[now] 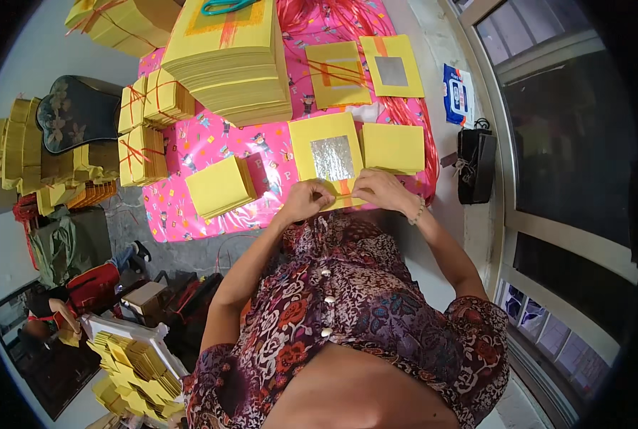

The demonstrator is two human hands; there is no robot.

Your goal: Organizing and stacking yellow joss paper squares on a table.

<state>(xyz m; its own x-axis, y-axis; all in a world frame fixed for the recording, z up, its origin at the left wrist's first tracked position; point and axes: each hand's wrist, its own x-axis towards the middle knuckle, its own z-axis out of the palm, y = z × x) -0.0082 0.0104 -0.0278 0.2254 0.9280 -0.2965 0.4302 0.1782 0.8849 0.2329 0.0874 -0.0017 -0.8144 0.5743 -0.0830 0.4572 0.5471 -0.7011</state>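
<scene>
While curling left hand [307,201] at seven o'clock and right hand [382,190] at four o'clock of the yellow sheet [324,153], touches its near edge with bent fingertips of both, but cannot tell pinching from pressing. Has the sheet flat over pink cloth [172,214], with silver patch [335,164] facing up, just beside one pile [394,147] at three o'clock, apart from another pile [220,184] at eight and near the tall stack [227,84] at ten.
</scene>
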